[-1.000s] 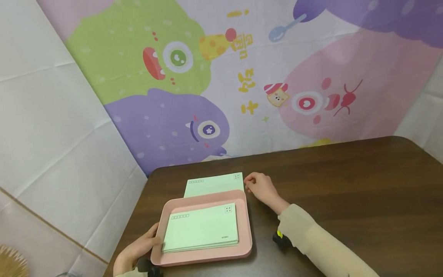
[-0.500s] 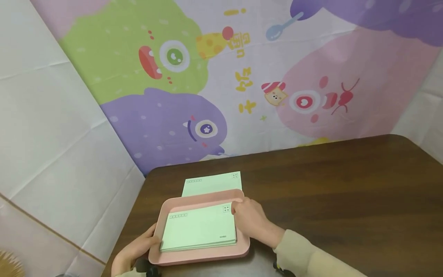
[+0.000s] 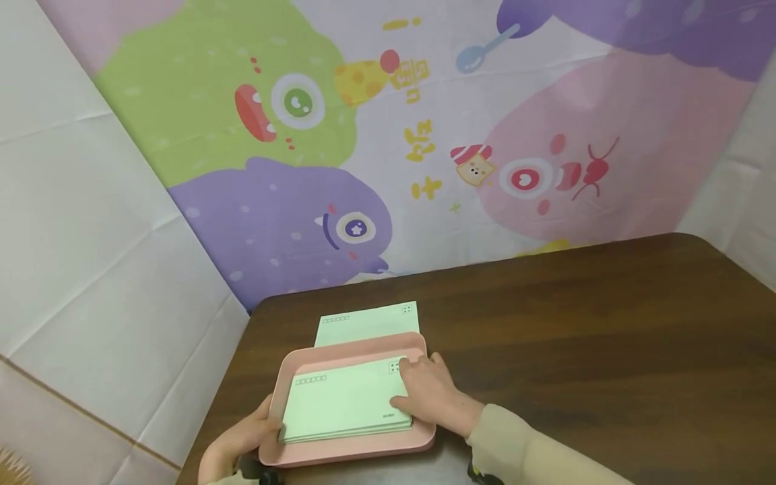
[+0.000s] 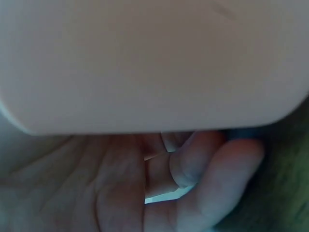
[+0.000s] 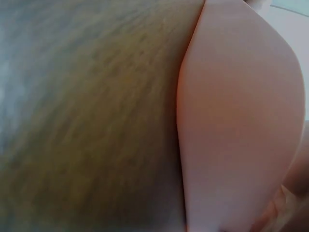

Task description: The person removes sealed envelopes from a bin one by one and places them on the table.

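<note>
A pink tray (image 3: 354, 454) holds a small stack of pale green envelopes (image 3: 339, 404), printed with postcode boxes and a stamp square. My left hand (image 3: 241, 438) grips the tray's left side, thumb at the rim; in the left wrist view its fingers (image 4: 222, 183) bend below the tray wall (image 4: 154, 96). My right hand (image 3: 432, 391) reaches over the right rim. Its thumb and forefinger lie spread on the right end of the top envelope, partly covering the stamp square. In the right wrist view the tray's outer wall (image 5: 236, 116) hides most of that hand.
Behind the tray another pale green envelope (image 3: 366, 325) lies on the dark wooden table (image 3: 576, 350), its near part hidden by the tray. A cartoon-printed cloth (image 3: 448, 135) hangs at the table's back edge. White panelling (image 3: 121, 269) stands to the left.
My right hand has moved from beside the rear envelope, over the tray's right rim, onto the stack, and its thumb and forefinger have spread. The left hand keeps its grip on the tray.
</note>
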Motion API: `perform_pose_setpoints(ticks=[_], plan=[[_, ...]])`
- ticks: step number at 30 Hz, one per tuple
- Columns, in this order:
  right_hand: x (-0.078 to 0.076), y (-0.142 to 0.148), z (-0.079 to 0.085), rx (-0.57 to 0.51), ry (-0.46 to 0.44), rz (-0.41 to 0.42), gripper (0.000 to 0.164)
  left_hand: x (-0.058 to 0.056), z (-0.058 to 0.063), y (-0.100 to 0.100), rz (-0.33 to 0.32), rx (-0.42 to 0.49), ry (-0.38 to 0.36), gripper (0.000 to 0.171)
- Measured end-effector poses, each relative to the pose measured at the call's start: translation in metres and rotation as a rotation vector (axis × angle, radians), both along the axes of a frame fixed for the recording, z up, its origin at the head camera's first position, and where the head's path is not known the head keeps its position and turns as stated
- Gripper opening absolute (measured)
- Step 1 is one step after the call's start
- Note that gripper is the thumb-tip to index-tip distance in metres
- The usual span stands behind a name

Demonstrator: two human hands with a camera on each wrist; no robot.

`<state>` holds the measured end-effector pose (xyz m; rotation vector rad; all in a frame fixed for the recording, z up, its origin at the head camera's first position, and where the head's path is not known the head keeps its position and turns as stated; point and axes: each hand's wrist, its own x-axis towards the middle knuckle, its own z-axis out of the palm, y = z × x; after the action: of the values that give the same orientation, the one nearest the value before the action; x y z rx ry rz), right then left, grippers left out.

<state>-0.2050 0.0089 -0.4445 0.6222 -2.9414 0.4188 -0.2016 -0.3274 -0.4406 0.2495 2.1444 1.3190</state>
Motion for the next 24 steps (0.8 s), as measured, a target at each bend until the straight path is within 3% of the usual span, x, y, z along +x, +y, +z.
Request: perform_pose_setpoints(ticks=[5,10,15,24], plan=[[-0.0030,-0.0013,-0.0015,-0.006,-0.039,-0.007,0.048,0.0014,0.0015,0.0008,-0.005,-0.061,0.062,0.061],[-0.0036,-0.0028,-0.0021,-0.041,-0.053,-0.015,0.043,0.0039,0.0052,0.0044,0.056,-0.120,0.072,0.062],[-0.0039,-0.0031,-0.0024,-0.092,-0.048,-0.016,0.042,0.0043,0.0062,0.0051,0.077,-0.131,0.048,0.065],[-0.0062,-0.0018,0.0007,-0.135,-0.040,-0.017,0.043,0.0027,0.0032,0.0047,0.064,-0.127,0.107,0.065]])
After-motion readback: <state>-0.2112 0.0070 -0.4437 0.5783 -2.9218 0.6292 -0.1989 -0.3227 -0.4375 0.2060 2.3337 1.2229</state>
